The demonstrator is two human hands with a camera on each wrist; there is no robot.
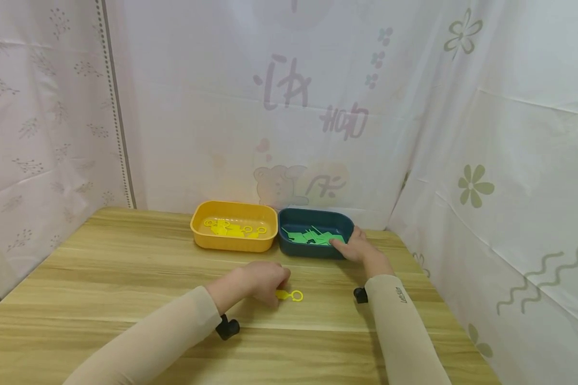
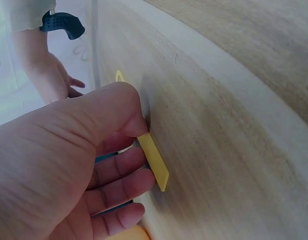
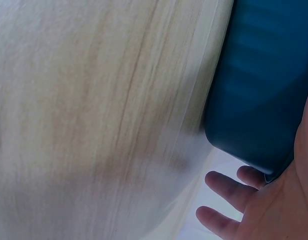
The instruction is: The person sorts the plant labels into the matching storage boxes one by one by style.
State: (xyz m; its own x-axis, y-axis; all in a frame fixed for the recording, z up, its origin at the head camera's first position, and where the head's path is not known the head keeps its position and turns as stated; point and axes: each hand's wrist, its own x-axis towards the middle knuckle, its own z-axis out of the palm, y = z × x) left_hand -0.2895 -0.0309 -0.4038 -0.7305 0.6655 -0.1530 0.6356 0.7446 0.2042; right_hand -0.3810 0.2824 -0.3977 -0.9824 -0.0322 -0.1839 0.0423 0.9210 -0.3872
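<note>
My left hand (image 1: pixel 265 280) pinches a flat yellow plastic tag (image 2: pixel 155 162) between thumb and fingers, just over the table. The tag's ring end (image 1: pixel 296 295) sticks out to the right of the hand. At the right end of a dark teal basket (image 1: pixel 313 249), my right hand (image 1: pixel 361 248) rests on the rim. Its thumb reaches over the inside, above green flat pieces (image 1: pixel 313 236). In the right wrist view its fingers (image 3: pixel 229 190) are spread outside the basket's corner; the thumb is hidden there.
Left of the teal basket, and close against it, stands a yellow basket (image 1: pixel 233 245) with several yellow ringed tags (image 1: pixel 228 229) inside. Both are at the back of the wooden table (image 1: pixel 139 278). Patterned curtains (image 1: pixel 197 107) close in the back and sides.
</note>
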